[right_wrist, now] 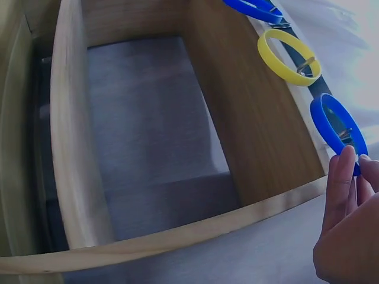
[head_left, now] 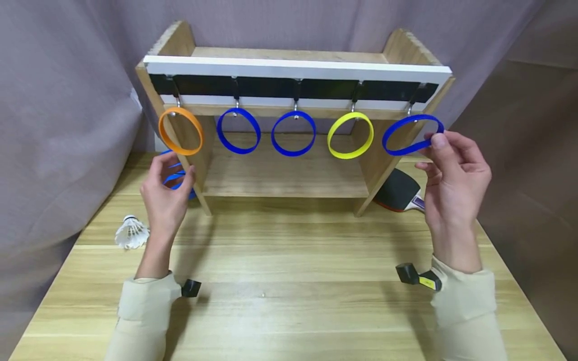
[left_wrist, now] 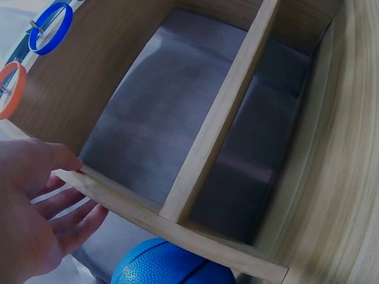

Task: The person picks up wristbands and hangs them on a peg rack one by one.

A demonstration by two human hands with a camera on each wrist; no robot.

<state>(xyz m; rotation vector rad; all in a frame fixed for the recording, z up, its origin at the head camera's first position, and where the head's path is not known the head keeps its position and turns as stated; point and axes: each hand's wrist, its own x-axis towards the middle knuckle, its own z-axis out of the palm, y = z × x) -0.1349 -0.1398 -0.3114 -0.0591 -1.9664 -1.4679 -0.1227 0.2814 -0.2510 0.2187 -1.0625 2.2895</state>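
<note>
My right hand (head_left: 458, 175) pinches the right edge of a blue silicone wristband (head_left: 413, 118) between thumb and fingers. That band meets the rightmost hook (head_left: 410, 108) and is pulled askew. Below an orange wristband (head_left: 197, 125) on the leftmost hook, my left hand (head_left: 164, 193) stays beside the rack's left side panel (left_wrist: 136, 210), thumb and fingers apart in a loose curve. Whether it touches the panel I cannot tell. Between them hang two more blue wristbands (head_left: 257, 131) (head_left: 273, 138) and a yellow wristband (head_left: 371, 135), each on its own hook.
The wooden rack (head_left: 284, 188) carries a white rail (head_left: 293, 65) with a black strip. A blue ball (left_wrist: 172, 266) lies outside its left panel, a shuttlecock (head_left: 131, 233) on the table further left. A table tennis bat (head_left: 397, 190) lies behind the right leg.
</note>
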